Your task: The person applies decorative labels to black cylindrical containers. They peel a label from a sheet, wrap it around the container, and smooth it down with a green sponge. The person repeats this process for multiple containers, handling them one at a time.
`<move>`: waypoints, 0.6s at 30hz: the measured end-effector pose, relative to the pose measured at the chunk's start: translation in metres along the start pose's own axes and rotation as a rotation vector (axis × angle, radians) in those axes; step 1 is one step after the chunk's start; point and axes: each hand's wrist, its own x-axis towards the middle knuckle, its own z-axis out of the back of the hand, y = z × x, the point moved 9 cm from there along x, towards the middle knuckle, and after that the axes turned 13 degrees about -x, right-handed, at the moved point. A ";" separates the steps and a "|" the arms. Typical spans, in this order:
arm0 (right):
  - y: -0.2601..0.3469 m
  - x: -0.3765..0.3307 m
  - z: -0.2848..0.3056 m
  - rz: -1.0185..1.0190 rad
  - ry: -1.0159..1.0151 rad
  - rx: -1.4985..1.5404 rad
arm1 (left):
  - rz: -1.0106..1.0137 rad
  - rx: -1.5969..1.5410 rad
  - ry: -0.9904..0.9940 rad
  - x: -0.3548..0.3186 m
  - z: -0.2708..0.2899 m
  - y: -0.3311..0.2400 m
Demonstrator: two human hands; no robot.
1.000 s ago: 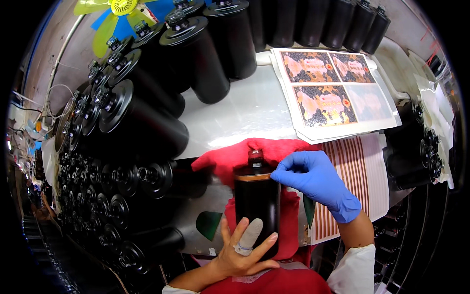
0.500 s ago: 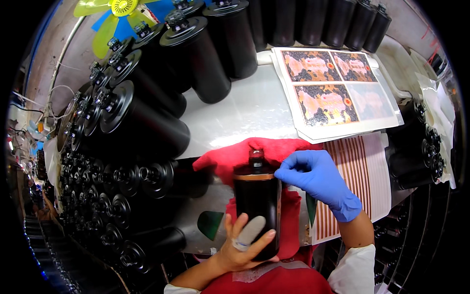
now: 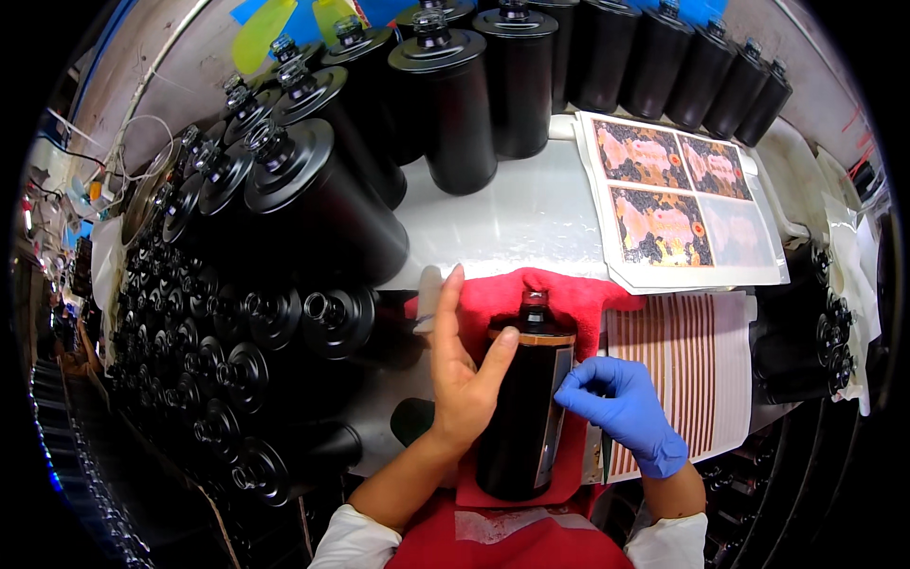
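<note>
A black glass bottle (image 3: 517,427) with a copper-coloured band (image 3: 552,339) round its shoulder rests on a red cloth (image 3: 578,308) in front of me. A panel with a pale edge (image 3: 554,417) runs down its right side. My left hand (image 3: 464,384) is open at the bottle's left, fingers stretched up and the thumb by the band. One of its fingers wears a whitish cover (image 3: 428,294). At the right side, beside the panel, my blue-gloved right hand (image 3: 616,408) has thumb and forefinger pinched together; anything between the tips is too small to make out.
Several black bottles (image 3: 327,204) stand at the left and back, with many more packed at the lower left (image 3: 246,375). Printed decal sheets (image 3: 654,242) lie at the back right, and a striped sheet (image 3: 701,379) lies nearer. More bottles (image 3: 806,346) are at far right.
My left hand has let go of the bottle's lower body and moved up to its shoulder, fingers spread. My right hand has moved down from the band to the bottle's side. The view has shifted.
</note>
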 end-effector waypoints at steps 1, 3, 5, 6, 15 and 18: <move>-0.003 0.000 0.000 0.004 -0.003 0.010 | 0.026 0.023 -0.003 0.001 -0.001 0.002; -0.005 -0.001 0.001 0.007 -0.008 0.019 | 0.078 0.070 -0.009 0.002 -0.001 0.005; -0.004 0.000 -0.001 0.009 -0.012 0.020 | 0.072 0.183 0.003 0.002 -0.003 0.003; -0.004 0.000 -0.001 0.013 -0.011 0.029 | 0.068 0.240 0.008 0.002 -0.003 0.002; -0.077 0.004 0.032 -0.145 -0.273 0.993 | 0.051 0.588 0.088 -0.007 -0.028 -0.021; -0.098 -0.018 0.039 -0.126 -0.228 0.933 | 0.104 0.364 0.316 -0.048 -0.040 -0.022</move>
